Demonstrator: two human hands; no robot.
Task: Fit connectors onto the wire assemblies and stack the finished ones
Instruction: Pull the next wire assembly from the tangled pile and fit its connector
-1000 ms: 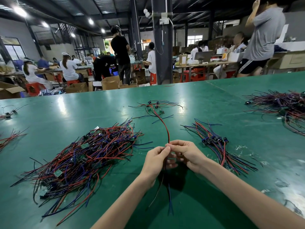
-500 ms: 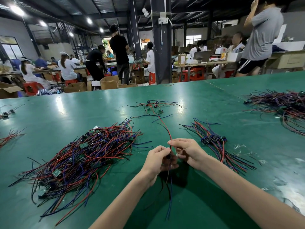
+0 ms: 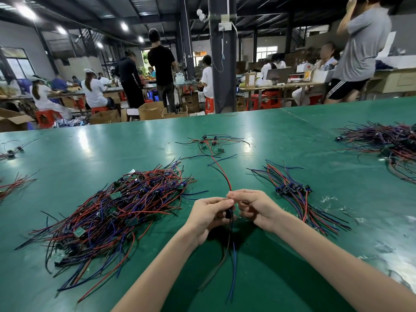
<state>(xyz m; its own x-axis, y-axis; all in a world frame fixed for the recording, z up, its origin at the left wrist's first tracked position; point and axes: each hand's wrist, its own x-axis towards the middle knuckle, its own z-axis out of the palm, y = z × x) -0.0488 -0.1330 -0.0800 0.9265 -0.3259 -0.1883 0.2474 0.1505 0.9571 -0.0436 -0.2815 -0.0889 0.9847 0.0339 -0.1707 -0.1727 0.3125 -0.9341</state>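
Hands: left hand [image 3: 208, 216] and right hand [image 3: 255, 208], fingertips together just above the desk [image 3: 258, 136]. The left grips a black connector [image 3: 229, 213]; the right pinches the wire assembly [image 3: 228, 183] at its red lead.
Change: the grip hardly shifts from a second ago, but the connector, then hidden, now shows between the fingers. The fitting looks nearly seated.
Right: finished stack [image 3: 292, 190], near the right wrist.
Left: unfitted heap [image 3: 117, 206], untouched.

On the table [image 3: 292, 131], a heap [image 3: 117, 206] lies at nine o'clock from the held assembly [image 3: 229, 213], a stack [image 3: 292, 190] at three, a cluster [image 3: 211, 143] at twelve, a far heap [image 3: 387, 143] at two.
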